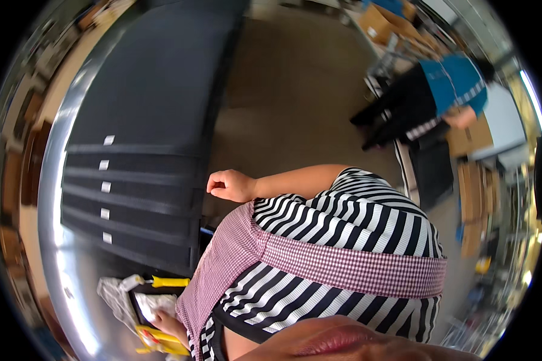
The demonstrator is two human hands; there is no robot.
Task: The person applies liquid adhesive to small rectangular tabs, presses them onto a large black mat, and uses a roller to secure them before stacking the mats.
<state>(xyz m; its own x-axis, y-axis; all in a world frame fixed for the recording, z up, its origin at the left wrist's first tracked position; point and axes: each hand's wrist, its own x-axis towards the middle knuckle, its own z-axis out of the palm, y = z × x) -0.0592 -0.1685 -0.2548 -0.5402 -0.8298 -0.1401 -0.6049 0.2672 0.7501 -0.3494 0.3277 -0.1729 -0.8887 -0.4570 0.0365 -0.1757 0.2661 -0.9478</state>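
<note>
Beside the dark drawer cabinet (pixel 138 150), the person's right hand (pixel 229 185) hangs in the air, curled into a loose fist and holding nothing, just off the cabinet's right edge and above the tan floor (pixel 289 90). Low at the left, the left hand (pixel 170 325) rests on a white sheet (pixel 153 304) lying on a black tray (pixel 137 295); its fingers lie flat, though the striped and checked clothing hides most of it, so I cannot tell whether it grips anything. A yellow tool (pixel 159 342) lies touching that hand on its near side, and a yellow-handled tool (pixel 168 281) lies just beyond the tray. Crumpled grey cloth (pixel 115 295) sits beside the tray on the shiny metal bench (pixel 72 289). Well apart at the upper right, another person in blue and black (pixel 427 96) bends near cardboard boxes (pixel 379 24)
</note>
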